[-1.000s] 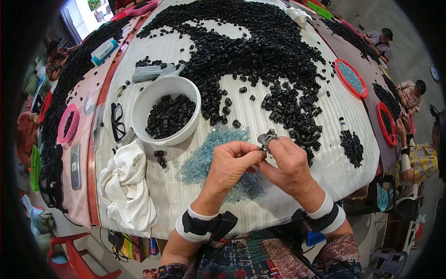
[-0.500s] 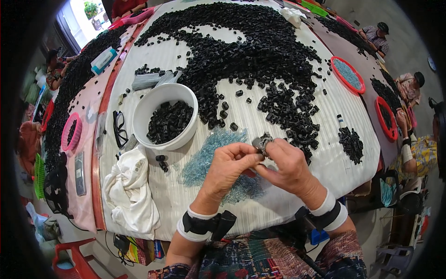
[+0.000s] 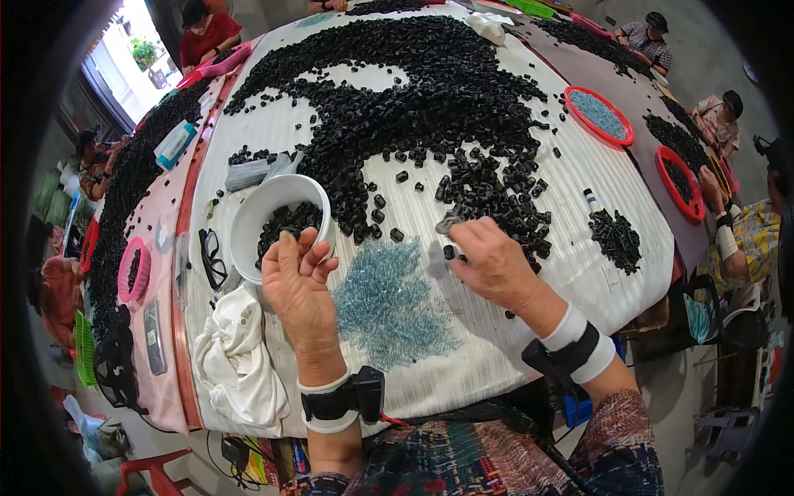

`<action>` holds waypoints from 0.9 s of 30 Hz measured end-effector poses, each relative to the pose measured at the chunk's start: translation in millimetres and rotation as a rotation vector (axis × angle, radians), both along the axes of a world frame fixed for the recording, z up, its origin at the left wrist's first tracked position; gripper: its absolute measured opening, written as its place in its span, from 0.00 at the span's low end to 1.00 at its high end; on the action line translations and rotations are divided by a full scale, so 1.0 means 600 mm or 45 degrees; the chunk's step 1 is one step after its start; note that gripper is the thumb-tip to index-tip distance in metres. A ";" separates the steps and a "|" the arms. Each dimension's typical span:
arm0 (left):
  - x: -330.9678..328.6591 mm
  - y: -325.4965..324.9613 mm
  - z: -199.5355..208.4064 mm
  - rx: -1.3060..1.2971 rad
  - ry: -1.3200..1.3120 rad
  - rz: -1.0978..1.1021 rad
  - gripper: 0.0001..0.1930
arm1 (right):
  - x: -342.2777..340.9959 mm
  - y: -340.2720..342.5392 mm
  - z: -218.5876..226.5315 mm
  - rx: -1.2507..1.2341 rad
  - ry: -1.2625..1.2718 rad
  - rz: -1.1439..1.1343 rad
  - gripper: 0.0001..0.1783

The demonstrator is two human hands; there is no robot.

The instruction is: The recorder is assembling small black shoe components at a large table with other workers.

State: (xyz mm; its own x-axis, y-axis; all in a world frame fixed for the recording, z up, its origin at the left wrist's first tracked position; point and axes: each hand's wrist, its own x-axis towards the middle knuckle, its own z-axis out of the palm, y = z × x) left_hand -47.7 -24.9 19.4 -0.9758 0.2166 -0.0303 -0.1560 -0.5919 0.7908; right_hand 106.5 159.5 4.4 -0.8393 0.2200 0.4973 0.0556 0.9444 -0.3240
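Observation:
My left hand (image 3: 299, 285) is palm up at the near rim of a white bowl (image 3: 242, 240), its fingers loosely curled and apart. Beyond its thumb tip lie small black plastic pieces (image 3: 277, 225) inside the bowl; whether a fingertip touches one cannot be made out. My right hand (image 3: 496, 264) pinches a small grey crumpled piece (image 3: 449, 222) with its upper fingers. Its thumb is close to a loose black piece (image 3: 449, 252) on the white cloth. Between the hands spreads a patch of clear bluish beads (image 3: 389, 306).
A large heap of black pieces (image 3: 397, 107) covers the table's far part. Black glasses (image 3: 212, 259) and a crumpled white cloth (image 3: 236, 360) lie at left. A small dark pile (image 3: 614, 244) sits at right, with a red tray of beads (image 3: 599, 118) beyond. Other people sit around the tables.
My hands have parted. The left moved from above the beads to the bowl and its fingers loosened; the right, with the grey piece, moved slightly away toward the black heap.

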 end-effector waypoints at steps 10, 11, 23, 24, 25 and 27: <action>0.027 0.012 -0.003 -0.232 0.147 -0.503 0.14 | -0.017 -0.016 0.026 -0.069 0.165 0.122 0.15; 0.040 0.020 0.000 -0.231 0.140 -0.504 0.14 | -0.016 -0.025 0.039 -0.077 0.215 0.193 0.17; 0.035 0.022 -0.025 -0.042 -0.122 -0.679 0.07 | -0.069 -0.003 0.002 -0.125 0.064 0.261 0.16; 0.037 0.021 -0.024 -0.025 -0.142 -0.645 0.07 | -0.073 -0.002 -0.006 -0.112 -0.111 0.259 0.15; 0.039 0.023 -0.024 -0.019 -0.145 -0.645 0.07 | -0.070 -0.005 -0.008 -0.095 -0.231 0.287 0.13; 0.039 0.023 -0.026 -0.013 -0.162 -0.619 0.08 | -0.053 -0.005 -0.016 -0.058 -0.173 0.316 0.13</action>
